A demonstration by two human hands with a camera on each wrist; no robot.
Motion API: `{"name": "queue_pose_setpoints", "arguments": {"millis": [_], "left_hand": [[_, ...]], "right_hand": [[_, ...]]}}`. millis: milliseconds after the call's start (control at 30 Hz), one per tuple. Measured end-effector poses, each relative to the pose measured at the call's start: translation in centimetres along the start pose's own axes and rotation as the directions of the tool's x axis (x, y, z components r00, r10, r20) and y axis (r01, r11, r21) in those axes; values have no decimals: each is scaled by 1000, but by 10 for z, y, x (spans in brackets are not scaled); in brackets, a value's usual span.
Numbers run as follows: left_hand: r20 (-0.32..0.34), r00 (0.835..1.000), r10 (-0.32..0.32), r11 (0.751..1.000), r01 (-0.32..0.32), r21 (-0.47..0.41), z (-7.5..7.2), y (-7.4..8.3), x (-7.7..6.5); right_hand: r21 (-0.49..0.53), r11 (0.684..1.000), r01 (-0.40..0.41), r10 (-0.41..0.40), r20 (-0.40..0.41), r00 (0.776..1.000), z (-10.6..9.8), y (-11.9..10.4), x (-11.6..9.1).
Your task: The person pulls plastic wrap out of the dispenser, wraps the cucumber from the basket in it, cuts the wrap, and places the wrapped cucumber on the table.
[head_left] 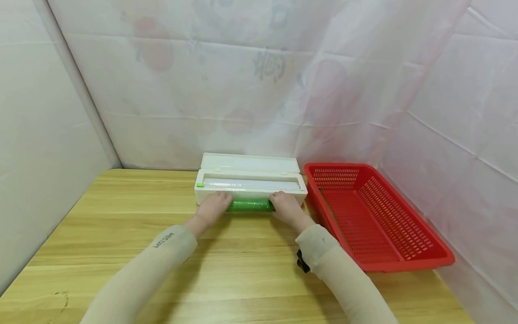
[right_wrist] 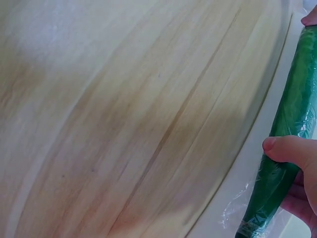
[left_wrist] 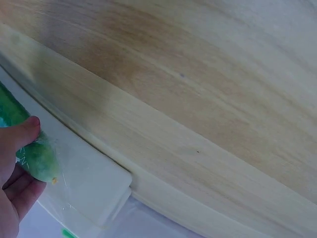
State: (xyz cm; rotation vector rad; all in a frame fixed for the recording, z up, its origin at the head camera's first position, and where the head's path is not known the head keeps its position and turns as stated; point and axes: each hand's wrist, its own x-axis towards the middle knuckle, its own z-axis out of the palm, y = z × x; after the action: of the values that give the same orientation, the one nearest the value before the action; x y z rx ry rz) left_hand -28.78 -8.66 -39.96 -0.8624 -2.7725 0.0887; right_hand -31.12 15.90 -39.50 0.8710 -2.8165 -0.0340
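A cucumber wrapped in clear plastic film lies crosswise between both hands, close to the front of a white cling film dispenser box. My left hand grips its left end; in the left wrist view the thumb and fingers pinch the wrapped cucumber. My right hand holds the other end, and in the right wrist view thumb and fingers are round the dark green cucumber, with loose film past its tip. The box's lid stands open, showing a film roll inside.
A red plastic basket stands on the right of the wooden table, with a thin green strip along its inner left side. A green slider sits at the dispenser's left end. White curtains enclose the table's back and sides.
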Motion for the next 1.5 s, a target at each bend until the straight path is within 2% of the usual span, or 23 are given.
{"name": "queue_pose_setpoints", "arguments": {"millis": [467,1067,1200,1500], "left_hand": [[-21,1000,7,1000,-7,-18,5,0,0],[-22,1000,21,998,-22,-57,13,-3,-1],[-9,1000,22,997,-23,-68,14,-4,-1],[38,999,7,988,-1,-157,14,-10,2]], "right_hand": [[16,1000,21,-21,-1,1000,5,0,1],[1,1000,-6,6,77,997,6,-3,3],[-4,1000,-8,8,94,996,7,-3,4],[15,1000,-12,10,99,995,8,-3,3]]}}
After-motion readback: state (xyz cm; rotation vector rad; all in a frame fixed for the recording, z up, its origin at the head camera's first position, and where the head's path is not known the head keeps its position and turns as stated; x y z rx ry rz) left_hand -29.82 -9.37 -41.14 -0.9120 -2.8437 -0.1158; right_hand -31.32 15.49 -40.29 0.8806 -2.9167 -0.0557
